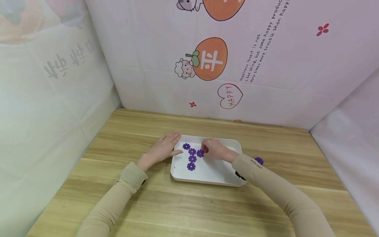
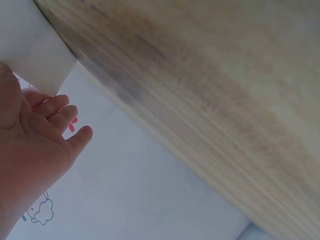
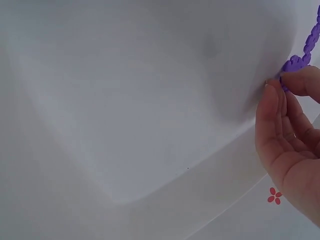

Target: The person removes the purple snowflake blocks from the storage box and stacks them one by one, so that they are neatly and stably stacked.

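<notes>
A shallow white tray (image 1: 219, 171) lies on the wooden table. Inside it, toward the left, several purple notched interlocking discs (image 1: 192, 158) form a small cluster. My right hand (image 1: 215, 149) reaches over the tray, and its thumb and fingertips pinch a small purple interlocking disc (image 3: 285, 87), mostly covered by the fingers. Right beside those fingertips lies another purple disc (image 1: 200, 153). My left hand (image 1: 164, 147) rests on the tray's left rim, fingers extended and thumb reaching over the edge. In the left wrist view, the palm and fingers of that hand (image 2: 42, 130) show against the tray's side.
One more purple disc (image 1: 259, 160) lies on the table right of the tray, partly behind the right sleeve. Wooden tabletop (image 1: 165, 204) surrounds the tray. A printed white cloth (image 1: 160, 65) hangs along the back, with more white cloth at both sides.
</notes>
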The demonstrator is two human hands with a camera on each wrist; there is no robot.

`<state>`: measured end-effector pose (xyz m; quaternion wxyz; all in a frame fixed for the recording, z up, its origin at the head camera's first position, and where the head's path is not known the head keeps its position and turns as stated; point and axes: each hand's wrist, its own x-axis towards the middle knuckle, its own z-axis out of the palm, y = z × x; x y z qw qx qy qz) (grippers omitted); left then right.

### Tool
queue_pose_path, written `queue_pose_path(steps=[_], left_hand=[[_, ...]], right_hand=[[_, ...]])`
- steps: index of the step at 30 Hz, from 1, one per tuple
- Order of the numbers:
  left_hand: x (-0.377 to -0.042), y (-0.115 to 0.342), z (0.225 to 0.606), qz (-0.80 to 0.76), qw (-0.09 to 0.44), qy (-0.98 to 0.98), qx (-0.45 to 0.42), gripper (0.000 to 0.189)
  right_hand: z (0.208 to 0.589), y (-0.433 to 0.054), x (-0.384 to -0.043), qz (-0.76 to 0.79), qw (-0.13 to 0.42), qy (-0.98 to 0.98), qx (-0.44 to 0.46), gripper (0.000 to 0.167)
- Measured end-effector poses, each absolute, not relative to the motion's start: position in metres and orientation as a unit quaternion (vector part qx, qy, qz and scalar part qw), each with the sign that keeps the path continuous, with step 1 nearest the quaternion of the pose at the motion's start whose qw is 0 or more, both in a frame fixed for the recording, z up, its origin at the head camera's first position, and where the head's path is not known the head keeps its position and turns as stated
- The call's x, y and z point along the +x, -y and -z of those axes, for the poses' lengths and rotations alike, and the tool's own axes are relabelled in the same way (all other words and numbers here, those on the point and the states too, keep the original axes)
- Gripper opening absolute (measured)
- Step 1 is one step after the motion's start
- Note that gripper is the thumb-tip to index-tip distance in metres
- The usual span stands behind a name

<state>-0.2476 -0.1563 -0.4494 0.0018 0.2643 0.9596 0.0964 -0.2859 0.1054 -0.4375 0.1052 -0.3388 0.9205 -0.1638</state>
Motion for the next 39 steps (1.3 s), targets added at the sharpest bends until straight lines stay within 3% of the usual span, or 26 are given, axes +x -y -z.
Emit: queue_pose_path(steps=[24, 39], left_hand=[[-0.248, 0.157, 0.451, -0.074, -0.014, -0.959, 0.274, 0.079], [-0.247, 0.155, 0.449, -0.087, -0.007, -0.959, 0.268, 0.079]], right_hand=[[0.43, -0.111, -0.282, 0.194, 0.138, -0.924, -0.3, 0.012], [0.421, -0.121, -0.283, 0.193, 0.125, -0.92, -0.319, 0.011]])
